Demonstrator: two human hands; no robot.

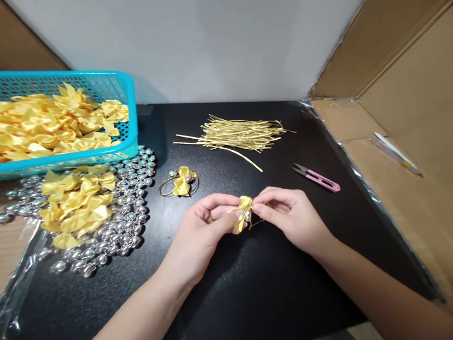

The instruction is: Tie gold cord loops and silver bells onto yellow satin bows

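Centre: left hand (200, 230) and right hand (296, 214), both grips pinching one yellow bow (246, 202); right, one pink snipper (322, 180). Black table (238, 306), white wall (231, 42).

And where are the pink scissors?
In the head view, the pink scissors lie on the right of the black table, just beyond the right hand.

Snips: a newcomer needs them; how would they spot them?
On the black table, find the pile of gold strips. To its right, beyond the right hand, lie the snips. Being pink-handled sets them apart from the gold strips.
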